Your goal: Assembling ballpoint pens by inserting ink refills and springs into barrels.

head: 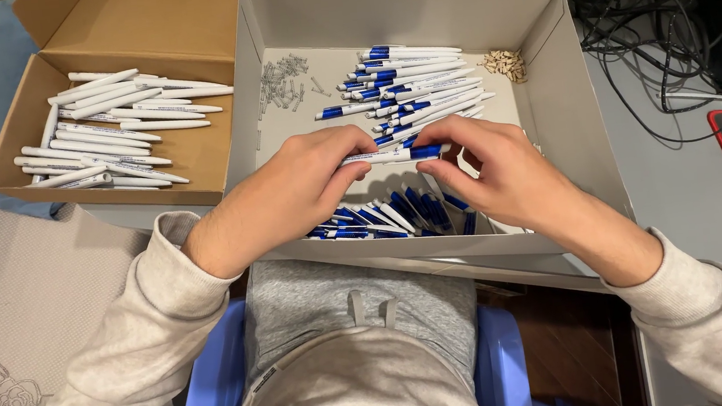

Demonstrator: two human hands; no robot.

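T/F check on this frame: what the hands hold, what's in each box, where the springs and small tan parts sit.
1. Both hands, left hand and right hand, hold one white and blue pen. True.
2. The brown cardboard box holds blue pens. False: it holds plain white pen barrels.
3. The small metal springs lie in the grey box. True.
4. The small tan parts sit in the brown box. False: they are in the grey box's far right corner.

Two hands [289, 192] [499, 172], one pen [392, 154] held, two boxes [547, 114] [186, 34], dozens of pens.
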